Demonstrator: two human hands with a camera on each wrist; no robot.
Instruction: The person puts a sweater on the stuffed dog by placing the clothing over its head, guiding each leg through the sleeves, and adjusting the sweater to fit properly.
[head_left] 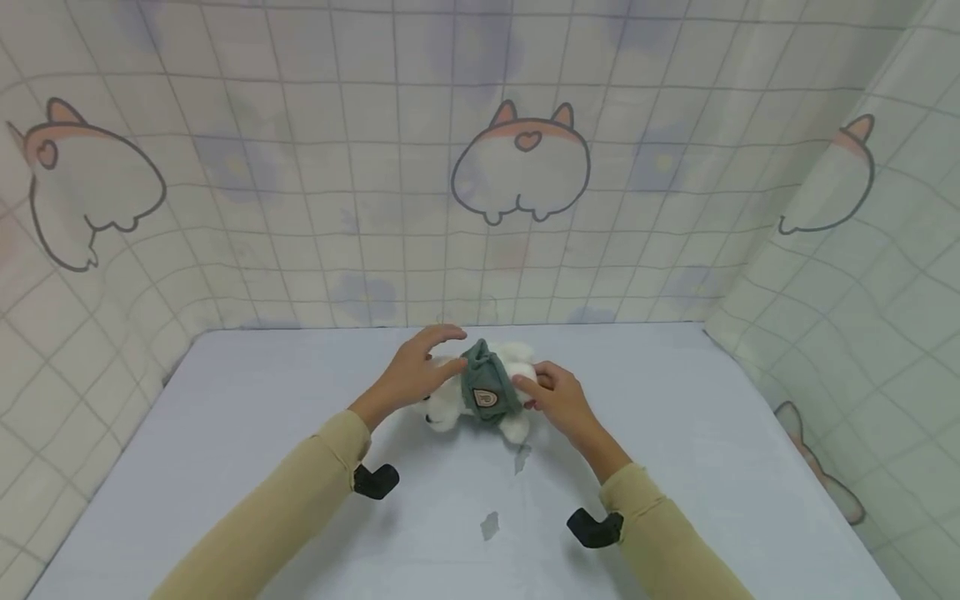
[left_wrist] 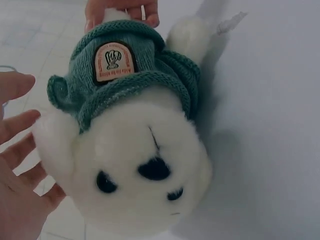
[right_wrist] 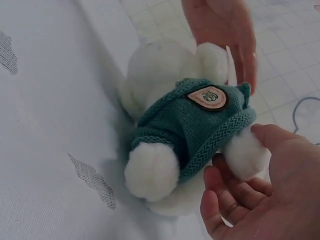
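A white plush bear (head_left: 444, 408) in a green knitted sweater (head_left: 487, 383) lies on its side on the white table (head_left: 420, 533). Its face, with dark eyes and nose, shows in the left wrist view, and an oval-ended patch (right_wrist: 207, 97) sits on the sweater. My left hand (head_left: 411, 371) is beside the bear's head, thumb and fingers spread apart, fingertips close to the ear (left_wrist: 55, 145). At the other end, my right hand (head_left: 562, 404) grips a white limb (right_wrist: 245, 152), thumb on top and fingers curled beneath.
Two grey patches (head_left: 490, 526) mark the table nearer to me. A curtain-like cloth (head_left: 360, 183) with a grid and cartoon animal print encloses the back and sides. Black wrist mounts (head_left: 596, 528) stick out below both sleeves.
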